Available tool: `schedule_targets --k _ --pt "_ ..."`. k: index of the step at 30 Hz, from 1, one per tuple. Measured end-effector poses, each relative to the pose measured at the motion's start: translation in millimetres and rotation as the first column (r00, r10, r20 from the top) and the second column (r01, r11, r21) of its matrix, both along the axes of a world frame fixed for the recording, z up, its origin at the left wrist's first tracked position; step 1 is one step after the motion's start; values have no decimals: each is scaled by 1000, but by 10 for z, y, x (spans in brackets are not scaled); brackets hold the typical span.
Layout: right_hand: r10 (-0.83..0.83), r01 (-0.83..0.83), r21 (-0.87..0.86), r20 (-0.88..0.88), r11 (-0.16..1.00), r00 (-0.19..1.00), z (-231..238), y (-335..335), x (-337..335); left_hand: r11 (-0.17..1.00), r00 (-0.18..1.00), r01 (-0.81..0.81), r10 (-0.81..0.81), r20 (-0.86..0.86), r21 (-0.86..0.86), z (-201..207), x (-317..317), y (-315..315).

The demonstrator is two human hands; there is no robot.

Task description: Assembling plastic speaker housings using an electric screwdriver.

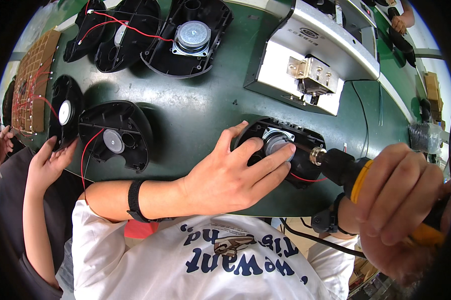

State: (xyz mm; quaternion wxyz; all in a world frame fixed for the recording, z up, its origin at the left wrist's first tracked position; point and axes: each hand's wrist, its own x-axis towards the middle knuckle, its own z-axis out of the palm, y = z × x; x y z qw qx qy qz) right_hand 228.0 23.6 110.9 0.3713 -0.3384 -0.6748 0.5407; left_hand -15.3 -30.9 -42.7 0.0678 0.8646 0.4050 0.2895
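Observation:
My left hand (230, 175) is braced over a black plastic speaker housing (308, 134), with one finger hooked at its rim and others pressed on the round silver speaker (278, 145) inside it. My right hand (400, 200) is wrapped around a black and yellow power screwdriver (341, 167). The screwdriver lies nearly level, its bit pointing left at the speaker's edge beside my fingertips. Whether the tip touches a screw cannot be made out. A red wire (310, 178) runs from the near side of the housing.
Other black housings (123, 112) with speakers and red wires stand at left and far left. A grey metal machine (305, 60) occupies the far right of the green table (200, 105). At left, another person's hand (53, 155) touches a housing beside a cardboard grid box (33, 85).

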Motion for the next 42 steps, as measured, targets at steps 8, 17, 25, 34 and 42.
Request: schedule_targets --k 8,17,25,34,42 --pt "211 -166 250 -169 954 963 -308 298 -429 1000 1000 10 -10 -13 -1 9 20 -7" --pt "202 -136 283 -218 950 955 -326 312 -387 1000 1000 1 -1 -5 5 -7 -7 -17" --pt "196 -110 328 -242 938 950 -278 366 -263 1000 999 -17 17 43 -17 42 -5 2" --pt "293 -184 400 -229 898 928 -37 428 -77 975 963 -214 220 157 -52 300 -79 170" --pt "323 -196 396 -284 897 903 -22 358 -197 916 937 -269 320 137 -298 521 -26 332"
